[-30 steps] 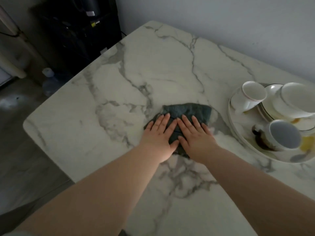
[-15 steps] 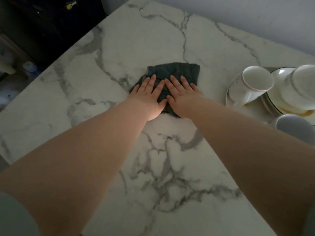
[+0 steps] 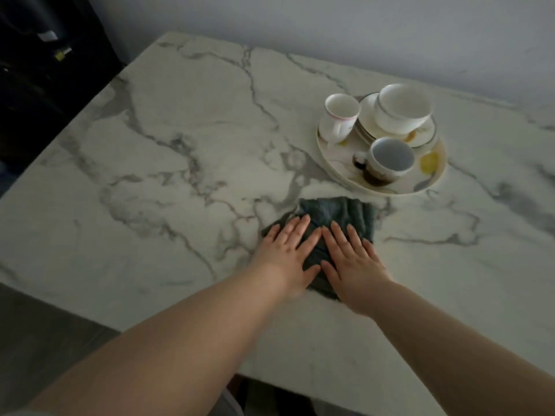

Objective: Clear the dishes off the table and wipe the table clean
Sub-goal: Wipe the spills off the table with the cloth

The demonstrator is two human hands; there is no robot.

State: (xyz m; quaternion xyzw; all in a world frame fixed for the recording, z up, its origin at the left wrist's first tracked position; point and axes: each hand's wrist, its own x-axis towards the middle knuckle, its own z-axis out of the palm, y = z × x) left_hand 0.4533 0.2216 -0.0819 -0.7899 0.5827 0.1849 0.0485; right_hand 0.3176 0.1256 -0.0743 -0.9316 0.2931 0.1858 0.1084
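A dark green cloth (image 3: 339, 213) lies flat on the white marble table (image 3: 168, 163). My left hand (image 3: 285, 250) and my right hand (image 3: 351, 259) press on it side by side, fingers straight and palms down. Just beyond the cloth sits a large round plate (image 3: 336, 159) carrying dishes: a white cup (image 3: 338, 120) with a pink rim, a dark-banded cup (image 3: 387, 160) lying tilted, and a white bowl (image 3: 402, 108) stacked on smaller plates (image 3: 368, 115). Yellow and brown food stains mark the large plate.
A grey wall (image 3: 360, 31) runs behind the table's far edge. Dark furniture (image 3: 45, 70) stands off the table's left corner. The floor (image 3: 36, 340) shows past the near left edge.
Both hands have slid the cloth back toward me and to the right, so it now lies just in front of the plate of dishes. The dishes have not moved.
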